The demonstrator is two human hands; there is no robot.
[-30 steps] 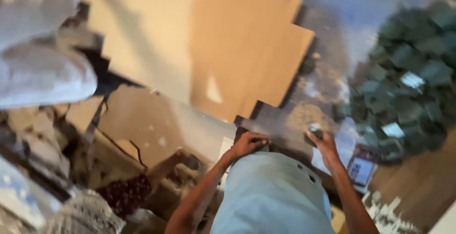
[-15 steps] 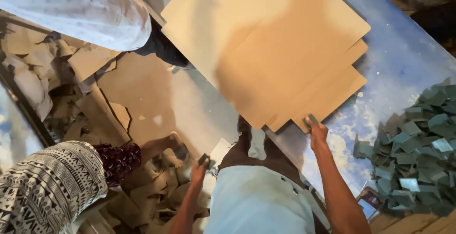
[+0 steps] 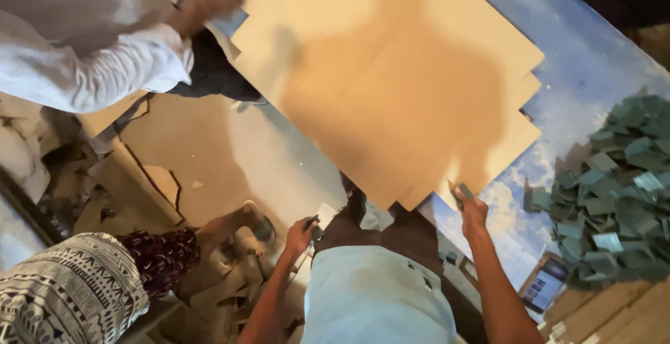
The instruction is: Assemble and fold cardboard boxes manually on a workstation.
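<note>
Head view. The person's right hand (image 3: 472, 208) sits at about five o'clock from the middle of the picture, fingers pinched together on a small grey-green piece (image 3: 463, 192) right at the near edge of the stack of cardboard sheets (image 3: 391, 86). The stack fills the upper centre, fanned so that several corners show at three to four o'clock. To handle this well, the pinch would best stay close to the sheet edge, with the wrist low, so the small piece does not slip or tilt; that is a judgement from the grip alone.

The right forearm runs up from the bottom edge at five o'clock, nearly straight, wrist slightly bent toward the cardboard. The left hand (image 3: 300, 234) lies at seven o'clock, curled shut around a small dark tool (image 3: 311, 222) whose kind cannot be made out; its elbow is bent and tucked beside the light blue garment (image 3: 370, 295).

A heap of grey-green pieces (image 3: 618, 183) lies at three o'clock, well apart from the hand. Another person's white sleeve (image 3: 91, 58) reaches in at ten o'clock, and a patterned sleeve (image 3: 70, 288) at eight o'clock.
</note>
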